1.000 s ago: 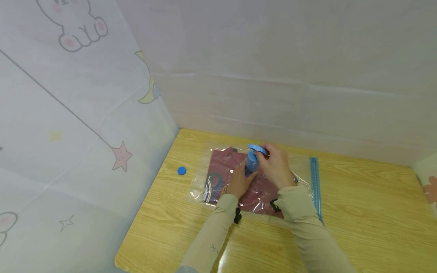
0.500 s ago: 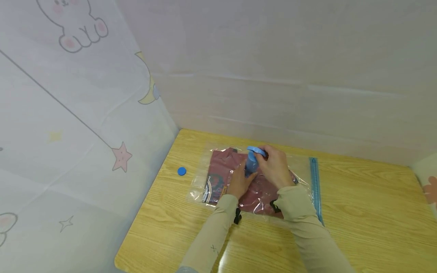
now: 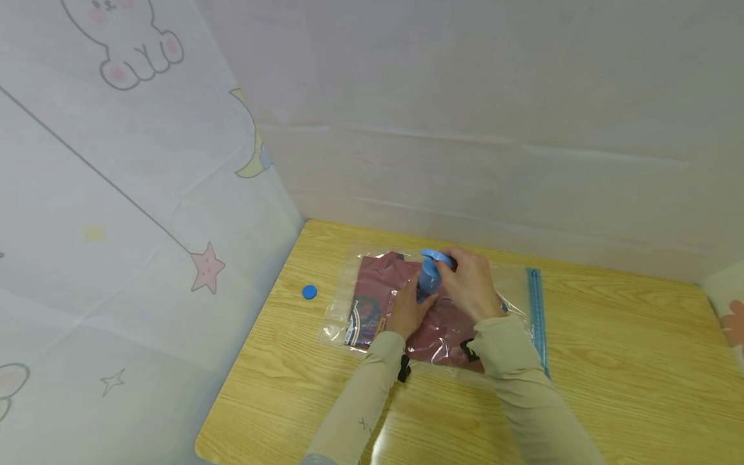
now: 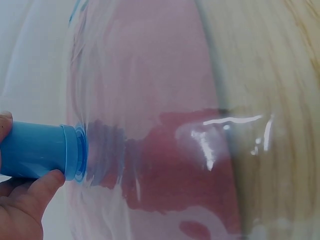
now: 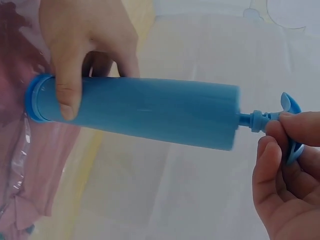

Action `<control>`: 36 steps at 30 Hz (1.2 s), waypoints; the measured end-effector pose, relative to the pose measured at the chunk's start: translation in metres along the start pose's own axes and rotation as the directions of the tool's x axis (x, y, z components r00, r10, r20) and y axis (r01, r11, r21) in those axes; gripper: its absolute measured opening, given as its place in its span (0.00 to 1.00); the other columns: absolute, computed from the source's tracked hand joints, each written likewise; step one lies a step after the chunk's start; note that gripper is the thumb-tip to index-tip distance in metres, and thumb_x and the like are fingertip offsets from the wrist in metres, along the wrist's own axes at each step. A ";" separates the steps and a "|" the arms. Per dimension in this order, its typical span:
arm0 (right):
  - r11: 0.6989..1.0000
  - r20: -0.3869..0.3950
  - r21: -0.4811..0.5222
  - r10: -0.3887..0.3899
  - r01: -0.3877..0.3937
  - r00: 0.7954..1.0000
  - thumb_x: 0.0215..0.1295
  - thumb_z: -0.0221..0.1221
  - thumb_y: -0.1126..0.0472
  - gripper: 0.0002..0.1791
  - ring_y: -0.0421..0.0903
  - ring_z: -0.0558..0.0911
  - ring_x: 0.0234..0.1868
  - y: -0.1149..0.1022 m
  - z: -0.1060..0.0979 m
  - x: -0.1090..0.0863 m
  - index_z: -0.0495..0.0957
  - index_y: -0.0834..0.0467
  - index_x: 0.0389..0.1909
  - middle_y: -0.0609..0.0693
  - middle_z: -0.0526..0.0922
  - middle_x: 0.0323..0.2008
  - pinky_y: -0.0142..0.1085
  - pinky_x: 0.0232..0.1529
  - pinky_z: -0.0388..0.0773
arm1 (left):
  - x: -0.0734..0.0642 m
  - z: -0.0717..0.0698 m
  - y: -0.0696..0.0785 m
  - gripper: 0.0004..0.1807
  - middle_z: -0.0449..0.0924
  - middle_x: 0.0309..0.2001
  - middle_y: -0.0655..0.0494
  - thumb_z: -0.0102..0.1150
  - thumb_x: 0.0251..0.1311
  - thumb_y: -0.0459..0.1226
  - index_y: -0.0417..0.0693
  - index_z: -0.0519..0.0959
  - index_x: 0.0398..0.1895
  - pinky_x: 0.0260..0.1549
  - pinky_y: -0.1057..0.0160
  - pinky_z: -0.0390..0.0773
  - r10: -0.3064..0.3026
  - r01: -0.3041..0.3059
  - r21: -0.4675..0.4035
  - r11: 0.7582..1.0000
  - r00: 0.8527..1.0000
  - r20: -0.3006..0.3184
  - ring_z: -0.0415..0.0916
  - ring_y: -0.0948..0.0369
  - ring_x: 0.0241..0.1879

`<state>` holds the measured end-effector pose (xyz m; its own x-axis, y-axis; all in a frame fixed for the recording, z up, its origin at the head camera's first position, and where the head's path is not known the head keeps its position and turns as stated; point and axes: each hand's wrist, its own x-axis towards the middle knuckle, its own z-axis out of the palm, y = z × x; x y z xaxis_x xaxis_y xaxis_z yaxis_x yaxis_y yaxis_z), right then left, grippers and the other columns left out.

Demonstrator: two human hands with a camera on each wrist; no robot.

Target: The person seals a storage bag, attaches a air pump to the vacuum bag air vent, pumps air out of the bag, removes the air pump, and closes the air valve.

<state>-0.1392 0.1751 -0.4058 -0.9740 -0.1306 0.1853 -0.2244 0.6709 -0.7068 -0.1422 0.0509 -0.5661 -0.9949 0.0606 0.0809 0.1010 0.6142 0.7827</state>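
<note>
A blue hand pump (image 5: 150, 112) stands on a clear vacuum storage bag (image 3: 337, 316) with folded maroon clothing (image 3: 378, 274) inside. My left hand (image 3: 407, 310) grips the lower barrel, its thumb along the side near the base ring (image 4: 70, 152). The pump's base presses against the bag film in the left wrist view. My right hand (image 3: 469, 284) holds the blue pump handle (image 5: 291, 102) between thumb and curled fingers. A short length of rod (image 5: 245, 120) shows between handle and barrel. Wrinkled film spreads around the pump's foot.
A round blue cap (image 3: 310, 292) lies on the wooden table (image 3: 267, 374) left of the bag. The bag's blue zip edge (image 3: 537, 316) runs along its right side. Printed cloth walls (image 3: 436, 161) rise behind and left of the table.
The right hand and pump handle have shifted only slightly at the top of the barrel. The left hand, bag and cap stay in place.
</note>
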 end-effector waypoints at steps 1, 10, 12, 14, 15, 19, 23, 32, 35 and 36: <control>1.000 0.004 -0.001 -0.004 0.004 1.000 0.66 0.58 0.63 0.12 0.52 0.82 0.32 -0.002 -0.002 0.000 0.82 0.66 0.45 0.61 0.86 0.36 0.41 0.33 0.78 | 0.000 0.000 0.000 0.33 0.77 0.59 0.44 0.62 0.63 0.43 0.47 0.63 0.69 0.57 0.51 0.76 0.001 -0.001 -0.001 1.000 1.000 -0.001 0.75 0.50 0.59; 0.995 -0.072 0.030 -0.088 0.091 0.993 0.68 0.56 0.64 0.11 0.47 0.73 0.24 -0.032 -0.035 0.000 0.81 0.66 0.44 0.59 0.84 0.32 0.33 0.25 0.67 | -0.001 0.003 -0.002 0.31 0.79 0.56 0.44 0.64 0.61 0.42 0.47 0.66 0.66 0.55 0.52 0.78 0.010 -0.010 -0.001 1.000 1.000 -0.018 0.78 0.50 0.56; 0.989 -0.147 0.031 -0.140 0.146 0.979 0.67 0.57 0.64 0.10 0.47 0.73 0.23 -0.041 -0.044 0.000 0.81 0.66 0.42 0.58 0.85 0.31 0.31 0.24 0.66 | -0.001 0.002 -0.001 0.32 0.79 0.57 0.44 0.64 0.61 0.42 0.47 0.66 0.66 0.56 0.52 0.77 0.006 -0.006 0.001 1.000 1.000 -0.015 0.78 0.50 0.56; 0.977 -0.227 0.037 -0.198 0.211 0.954 0.66 0.58 0.66 0.08 0.46 0.74 0.23 -0.050 -0.052 0.000 0.82 0.67 0.39 0.58 0.85 0.29 0.27 0.24 0.66 | -0.001 0.002 -0.001 0.32 0.79 0.57 0.44 0.64 0.61 0.43 0.48 0.65 0.66 0.56 0.52 0.77 -0.003 0.003 0.003 1.000 1.000 -0.009 0.78 0.50 0.56; 0.969 -0.262 0.042 -0.225 0.244 0.938 0.65 0.58 0.67 0.08 0.46 0.75 0.23 -0.054 -0.056 0.000 0.82 0.67 0.38 0.58 0.85 0.29 0.24 0.25 0.65 | -0.001 0.002 -0.001 0.32 0.78 0.58 0.44 0.63 0.61 0.43 0.48 0.65 0.67 0.57 0.52 0.77 -0.008 0.008 0.005 1.000 1.000 -0.003 0.77 0.50 0.57; 0.942 -0.366 0.058 -0.289 0.332 0.884 0.62 0.60 0.70 0.06 0.45 0.78 0.24 -0.064 -0.066 0.001 0.83 0.69 0.35 0.59 0.86 0.28 0.18 0.28 0.66 | -0.001 0.001 0.001 0.32 0.78 0.58 0.44 0.63 0.61 0.43 0.48 0.65 0.67 0.58 0.51 0.76 -0.026 0.026 0.000 1.000 1.000 0.017 0.77 0.49 0.58; 0.938 -0.396 0.065 -0.288 0.339 0.872 0.61 0.60 0.71 0.06 0.45 0.78 0.26 -0.066 -0.069 0.001 0.83 0.69 0.35 0.59 0.86 0.29 0.17 0.30 0.68 | -0.001 0.000 0.002 0.32 0.78 0.58 0.45 0.63 0.61 0.42 0.48 0.65 0.67 0.58 0.51 0.75 -0.032 0.032 0.003 0.999 0.999 0.026 0.77 0.49 0.58; 0.960 -0.358 0.072 -0.230 0.272 0.905 0.63 0.60 0.66 0.08 0.42 0.78 0.28 -0.064 -0.070 0.002 0.83 0.67 0.38 0.58 0.86 0.31 0.20 0.31 0.70 | -0.002 0.001 0.002 0.33 0.79 0.57 0.44 0.64 0.60 0.42 0.48 0.64 0.67 0.56 0.50 0.77 -0.032 0.032 0.005 0.999 0.999 0.011 0.78 0.49 0.56; 0.965 -0.339 0.078 -0.209 0.249 0.917 0.64 0.60 0.65 0.08 0.42 0.79 0.29 -0.064 -0.069 0.003 0.83 0.66 0.39 0.57 0.86 0.32 0.21 0.32 0.71 | -0.002 0.001 0.002 0.32 0.79 0.57 0.44 0.64 0.60 0.42 0.48 0.65 0.67 0.56 0.50 0.77 -0.039 0.039 -0.002 0.999 0.999 0.013 0.78 0.49 0.55; 0.967 -0.334 0.080 -0.204 0.243 0.920 0.64 0.60 0.65 0.08 0.43 0.79 0.29 -0.064 -0.069 0.003 0.83 0.66 0.39 0.57 0.86 0.33 0.21 0.33 0.71 | -0.001 0.001 0.002 0.32 0.79 0.57 0.43 0.64 0.60 0.42 0.48 0.65 0.67 0.56 0.50 0.77 -0.041 0.041 -0.005 0.999 0.999 0.014 0.78 0.49 0.55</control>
<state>-0.1256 0.1822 -0.3123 -0.8400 -0.0130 0.5424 -0.4560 0.5586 -0.6928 -0.1405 0.0531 -0.5652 -0.9981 0.0464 0.0407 0.0606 0.6123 0.7883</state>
